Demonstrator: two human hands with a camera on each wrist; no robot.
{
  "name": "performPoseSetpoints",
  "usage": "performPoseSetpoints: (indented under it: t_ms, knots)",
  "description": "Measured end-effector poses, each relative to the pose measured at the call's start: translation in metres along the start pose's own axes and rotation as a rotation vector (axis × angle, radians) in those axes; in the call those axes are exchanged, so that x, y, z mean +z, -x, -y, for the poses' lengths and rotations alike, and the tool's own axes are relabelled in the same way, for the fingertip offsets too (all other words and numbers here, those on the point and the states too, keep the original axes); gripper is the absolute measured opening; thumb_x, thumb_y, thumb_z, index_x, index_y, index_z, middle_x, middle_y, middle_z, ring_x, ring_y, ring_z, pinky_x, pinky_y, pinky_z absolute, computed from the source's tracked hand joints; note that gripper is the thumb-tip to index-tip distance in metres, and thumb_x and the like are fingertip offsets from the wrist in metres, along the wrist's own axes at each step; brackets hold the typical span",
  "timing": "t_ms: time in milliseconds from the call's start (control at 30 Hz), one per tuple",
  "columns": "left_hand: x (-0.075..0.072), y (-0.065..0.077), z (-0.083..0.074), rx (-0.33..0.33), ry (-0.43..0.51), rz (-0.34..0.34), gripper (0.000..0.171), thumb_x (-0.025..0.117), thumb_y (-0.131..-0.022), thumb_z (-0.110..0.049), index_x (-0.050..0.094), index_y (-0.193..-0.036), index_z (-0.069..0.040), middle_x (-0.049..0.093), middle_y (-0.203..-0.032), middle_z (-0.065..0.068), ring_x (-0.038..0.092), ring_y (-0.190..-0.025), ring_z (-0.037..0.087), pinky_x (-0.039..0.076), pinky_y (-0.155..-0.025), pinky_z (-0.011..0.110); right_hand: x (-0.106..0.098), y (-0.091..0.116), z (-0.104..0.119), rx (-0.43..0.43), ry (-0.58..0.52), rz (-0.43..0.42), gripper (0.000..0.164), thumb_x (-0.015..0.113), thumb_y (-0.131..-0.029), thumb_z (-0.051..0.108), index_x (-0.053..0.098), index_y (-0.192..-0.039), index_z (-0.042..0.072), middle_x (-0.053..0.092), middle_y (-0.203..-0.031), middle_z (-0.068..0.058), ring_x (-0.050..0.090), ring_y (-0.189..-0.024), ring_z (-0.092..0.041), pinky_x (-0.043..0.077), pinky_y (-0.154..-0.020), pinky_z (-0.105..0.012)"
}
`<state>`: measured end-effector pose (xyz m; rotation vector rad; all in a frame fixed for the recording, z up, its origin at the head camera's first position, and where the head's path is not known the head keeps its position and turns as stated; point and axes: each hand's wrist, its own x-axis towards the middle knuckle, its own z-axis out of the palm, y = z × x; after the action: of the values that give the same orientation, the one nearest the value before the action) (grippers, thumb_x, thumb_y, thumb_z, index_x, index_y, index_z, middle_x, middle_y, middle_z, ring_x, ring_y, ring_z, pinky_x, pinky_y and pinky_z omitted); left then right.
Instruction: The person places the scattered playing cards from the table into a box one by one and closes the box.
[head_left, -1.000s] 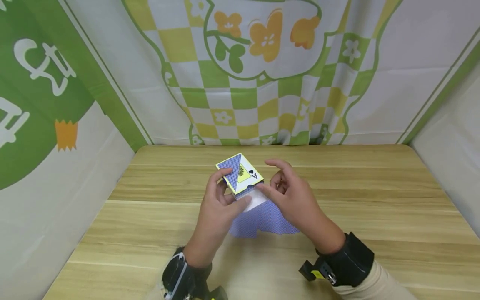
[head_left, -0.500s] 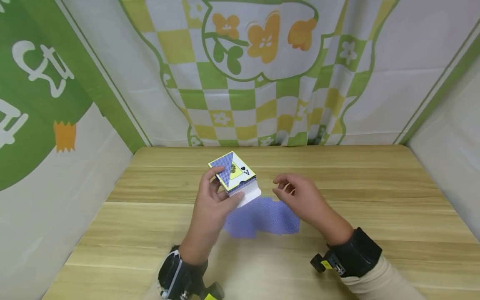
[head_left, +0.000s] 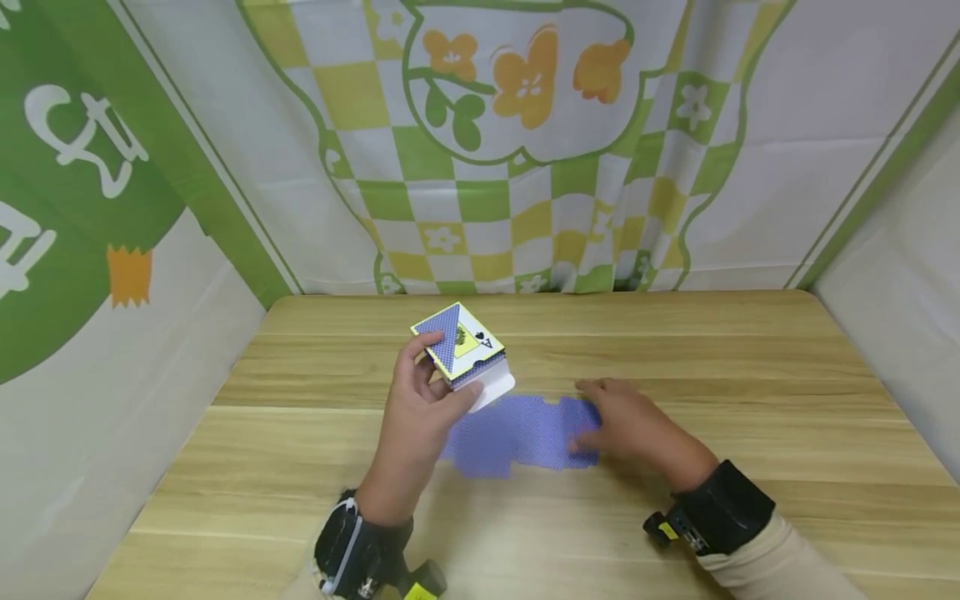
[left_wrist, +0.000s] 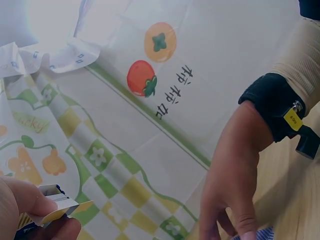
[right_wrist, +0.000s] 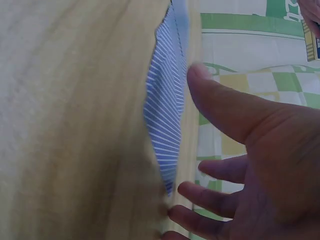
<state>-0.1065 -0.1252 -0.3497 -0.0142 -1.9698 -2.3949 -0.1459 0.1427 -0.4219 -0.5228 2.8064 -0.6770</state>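
Observation:
My left hand point(head_left: 412, 417) grips a playing-card box point(head_left: 467, 337), raised over the table and tilted. An ace of spades and a blue patterned half show on its face. The box's white end flap point(head_left: 495, 387) hangs out, with blue card edges at the opening. Blue-backed playing cards point(head_left: 525, 429) lie in an overlapping spread on the table below. At the spread's right end is my right hand point(head_left: 645, 429), thumb and fingers apart around it. The right wrist view has the thumb and fingers point(right_wrist: 215, 200) spread, with the cards point(right_wrist: 165, 110) just beyond them.
The wooden table point(head_left: 750, 375) ends at a checked, flowered curtain point(head_left: 487, 200) behind. White cloth walls stand at both sides, the left one with a large green print point(head_left: 67, 167). Each wrist wears a black band with a small camera point(head_left: 660, 527).
My right hand has left the box flap and moved down and right to the right end of the cards, its fingers opening. My left hand has shifted slightly left with the card box.

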Motion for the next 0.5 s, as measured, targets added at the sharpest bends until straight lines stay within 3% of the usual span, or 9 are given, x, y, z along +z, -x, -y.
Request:
performPoseSetpoints:
  t_ms: [233, 500]
  knots:
    - [-0.0016, -0.001, 0.0011, 0.009, 0.004, 0.002, 0.078, 0.065, -0.083, 0.018, 0.035, -0.147, -0.015, 0.046, -0.141, 0.016, 0.061, -0.116, 0.028, 0.059, -0.089, 0.031, 0.0037, 0.0042, 0.0031, 0.035, 0.053, 0.034, 0.101, 0.092, -0.07, 0.043, 0.045, -0.148, -0.001, 0.048, -0.141, -0.026, 0.041, -0.133, -0.047, 0.033, -0.107, -0.069]
    - [-0.0019, -0.001, 0.0006, -0.006, 0.009, 0.0, 0.079, 0.066, -0.083, 0.017, 0.035, -0.147, -0.018, 0.047, -0.141, 0.014, 0.06, -0.118, 0.029, 0.058, -0.091, 0.033, 0.0037, 0.0008, 0.0062, 0.047, 0.054, 0.064, 0.096, 0.094, -0.067, 0.036, 0.05, -0.144, 0.0, 0.052, -0.119, -0.018, 0.046, -0.115, -0.037, 0.037, -0.098, -0.062]
